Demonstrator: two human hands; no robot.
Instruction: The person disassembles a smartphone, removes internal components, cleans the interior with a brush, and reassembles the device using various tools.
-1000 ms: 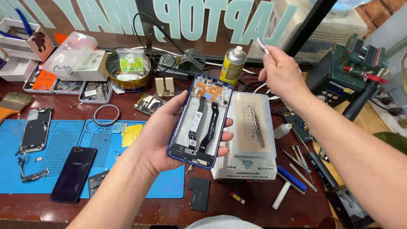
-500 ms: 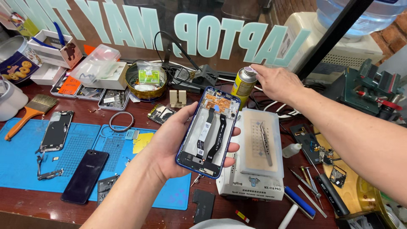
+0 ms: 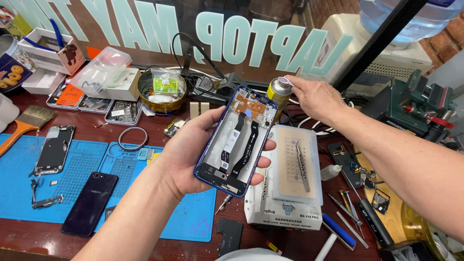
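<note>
Two hands busy here: the opened phone frame (image 3: 238,140) is gripped by the left hand (image 3: 193,154) over the mat, fingers clamped on its edges. The spray can (image 3: 279,93) is touched at its top by the right hand (image 3: 314,96), fingertips together. A proper grasp is probably needed next.

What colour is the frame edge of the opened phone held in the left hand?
Blue, along the rim of the opened phone in the left hand; the head view shows it.

A dark reddish wooden worktop (image 3: 145,244) fills the lower frame. Along the top runs a glass window (image 3: 232,29) with large pale lettering. At upper right, a brick wall (image 3: 452,36) shows in daylight.
</note>
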